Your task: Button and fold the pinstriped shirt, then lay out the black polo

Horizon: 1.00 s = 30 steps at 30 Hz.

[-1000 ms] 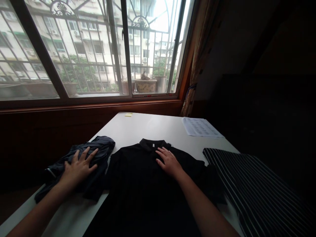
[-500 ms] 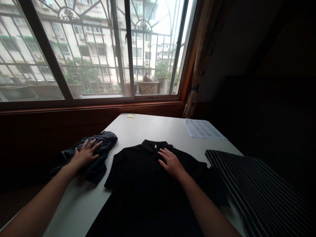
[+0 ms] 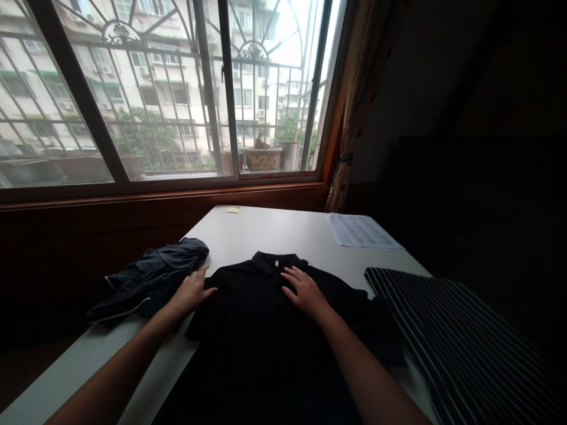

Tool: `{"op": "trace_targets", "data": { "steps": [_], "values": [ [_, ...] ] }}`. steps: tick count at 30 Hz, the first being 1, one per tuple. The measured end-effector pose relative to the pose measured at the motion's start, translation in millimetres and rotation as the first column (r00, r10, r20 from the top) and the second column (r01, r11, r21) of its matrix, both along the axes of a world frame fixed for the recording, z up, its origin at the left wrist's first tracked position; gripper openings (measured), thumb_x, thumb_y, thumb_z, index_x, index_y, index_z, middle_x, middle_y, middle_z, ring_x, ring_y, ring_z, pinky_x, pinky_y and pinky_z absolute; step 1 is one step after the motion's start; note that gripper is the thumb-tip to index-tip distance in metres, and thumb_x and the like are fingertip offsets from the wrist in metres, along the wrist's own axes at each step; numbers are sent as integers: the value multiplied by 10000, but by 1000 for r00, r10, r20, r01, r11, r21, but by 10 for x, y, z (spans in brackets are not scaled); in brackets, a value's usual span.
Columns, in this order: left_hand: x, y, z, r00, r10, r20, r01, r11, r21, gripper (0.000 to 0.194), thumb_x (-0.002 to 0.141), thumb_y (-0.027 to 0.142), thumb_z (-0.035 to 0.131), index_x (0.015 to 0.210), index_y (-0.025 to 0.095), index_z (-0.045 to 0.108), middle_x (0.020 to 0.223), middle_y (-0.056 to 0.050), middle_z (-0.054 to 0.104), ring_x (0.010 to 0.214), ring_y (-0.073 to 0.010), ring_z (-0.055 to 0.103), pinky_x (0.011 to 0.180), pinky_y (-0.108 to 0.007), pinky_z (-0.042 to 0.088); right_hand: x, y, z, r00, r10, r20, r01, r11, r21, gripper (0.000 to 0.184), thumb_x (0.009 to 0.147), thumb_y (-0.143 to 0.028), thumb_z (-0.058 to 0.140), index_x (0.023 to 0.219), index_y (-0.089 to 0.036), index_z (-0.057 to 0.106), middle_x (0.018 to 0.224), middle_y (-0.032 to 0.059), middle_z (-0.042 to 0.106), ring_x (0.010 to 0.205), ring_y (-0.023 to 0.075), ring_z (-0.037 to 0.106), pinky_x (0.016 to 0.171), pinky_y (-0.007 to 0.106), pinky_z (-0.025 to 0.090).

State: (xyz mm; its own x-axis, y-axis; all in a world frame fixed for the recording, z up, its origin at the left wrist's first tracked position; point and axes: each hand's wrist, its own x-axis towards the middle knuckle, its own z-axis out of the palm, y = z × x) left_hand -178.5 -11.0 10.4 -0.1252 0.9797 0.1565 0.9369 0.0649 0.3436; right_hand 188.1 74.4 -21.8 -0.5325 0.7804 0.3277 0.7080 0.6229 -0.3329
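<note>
A black polo shirt (image 3: 261, 330) lies spread on the white table (image 3: 266, 230), its collar toward the window. My right hand (image 3: 305, 290) rests on its upper chest just below the collar, fingers apart and holding nothing. At the shirt's left shoulder edge is my left hand (image 3: 192, 290), thumb and fingers apart; whether it touches the cloth I cannot tell. Just beyond that hand, a crumpled dark blue garment (image 3: 150, 274) with white piping lies at the table's left edge.
On the right lies a black cloth with white stripes (image 3: 452, 319), partly over the table edge. Printed sheets (image 3: 363, 230) sit at the back right, and a yellow sticky note (image 3: 233, 209) at the back left. A window (image 3: 177, 88) and a tied curtain (image 3: 341, 183) stand behind.
My left hand has left the dark blue garment and moved right to the black polo shirt's edge. The blue garment's near part has shifted left. My right hand stays on the shirt.
</note>
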Motion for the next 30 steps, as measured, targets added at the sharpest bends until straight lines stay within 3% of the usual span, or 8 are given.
{"op": "trace_targets", "data": {
  "steps": [5, 12, 19, 22, 26, 30],
  "values": [
    [-78, -14, 94, 988, -20, 155, 19, 1000, 10, 621, 794, 364, 548, 1353, 110, 452, 854, -36, 612, 797, -218, 647, 770, -317, 516, -2, -20, 33, 1000, -1, -6, 1, 1000, -22, 463, 943, -379, 560, 1383, -234, 574, 1491, 65, 510, 1440, 272, 366, 1186, 504, 293],
    [-345, -284, 289, 963, 27, 267, -74, 983, 170, 633, 785, 460, 541, 1337, 154, 493, 872, -31, 606, 817, -234, 642, 777, -357, 519, 2, -24, 45, 1000, 1, -17, -2, 999, -38, 460, 941, -380, 559, 1378, -240, 579, 1496, 63, 504, 1444, 275, 357, 1190, 499, 282],
    [-569, -533, 383, 986, 138, 91, -157, 955, 252, 596, 780, 421, 510, 1320, 174, 556, 912, -49, 563, 833, -243, 605, 800, -373, 517, 7, -23, 43, 1000, 0, -18, -1, 999, -42, 458, 940, -384, 557, 1377, -249, 577, 1496, 62, 505, 1446, 271, 356, 1190, 493, 280],
    [-648, -712, 293, 978, 208, -5, -203, 960, 194, 628, 778, 389, 493, 1373, 188, 530, 934, -50, 529, 826, -241, 604, 785, -364, 525, 7, -24, 45, 1000, -1, -10, 1, 999, -38, 457, 940, -378, 557, 1379, -250, 574, 1500, 62, 500, 1446, 267, 356, 1192, 486, 276],
    [-640, -970, 114, 971, 189, -149, -186, 982, 34, 599, 800, 292, 468, 1388, 206, 547, 1049, -91, 510, 823, -235, 626, 775, -361, 540, 5, -30, 53, 1000, -2, 7, 3, 999, -39, 454, 944, -382, 548, 1379, -254, 572, 1509, 58, 489, 1452, 264, 344, 1194, 484, 271],
    [-462, -1068, 191, 875, 215, -434, -195, 977, 91, 551, 851, 250, 445, 1390, 249, 559, 1206, -145, 528, 990, -325, 595, 761, -437, 548, 2, -36, 58, 1000, -6, 20, 7, 999, -36, 459, 948, -388, 541, 1387, -256, 564, 1511, 54, 487, 1453, 260, 343, 1196, 481, 269]
  ]
}}
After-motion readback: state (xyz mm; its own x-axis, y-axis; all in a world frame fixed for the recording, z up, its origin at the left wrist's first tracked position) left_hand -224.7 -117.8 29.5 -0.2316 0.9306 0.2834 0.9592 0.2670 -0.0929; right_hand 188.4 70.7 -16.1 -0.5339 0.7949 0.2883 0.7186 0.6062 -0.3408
